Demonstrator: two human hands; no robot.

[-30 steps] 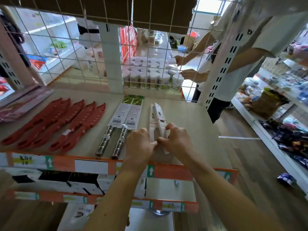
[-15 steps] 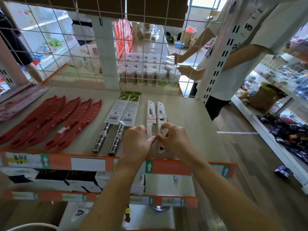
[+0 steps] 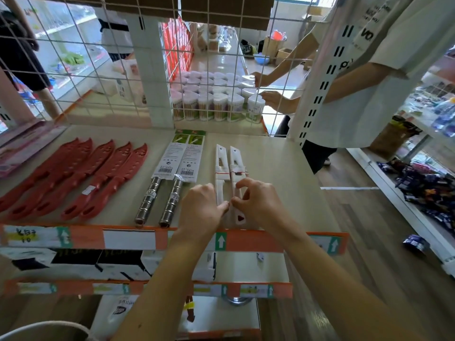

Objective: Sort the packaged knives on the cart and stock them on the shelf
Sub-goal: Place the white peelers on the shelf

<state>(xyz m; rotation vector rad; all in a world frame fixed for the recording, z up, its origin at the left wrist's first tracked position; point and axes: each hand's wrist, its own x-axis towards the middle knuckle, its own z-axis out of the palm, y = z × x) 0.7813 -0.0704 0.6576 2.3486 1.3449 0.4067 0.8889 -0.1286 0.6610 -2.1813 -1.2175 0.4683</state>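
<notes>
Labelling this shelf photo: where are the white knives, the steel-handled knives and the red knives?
white knives (image 3: 219,153): head view, left one's blade cover.
steel-handled knives (image 3: 149,196): head view, left one's handle.
red knives (image 3: 118,178): head view, rightmost one's middle.

On the shelf (image 3: 283,168), sheathed knives (image 3: 73,178) lie left, two carded knives (image 3: 172,173) centre, two slim knives (image 3: 226,163) just right of them. My left hand (image 3: 202,207) and right hand (image 3: 258,205) hold their near ends at the front edge.
</notes>
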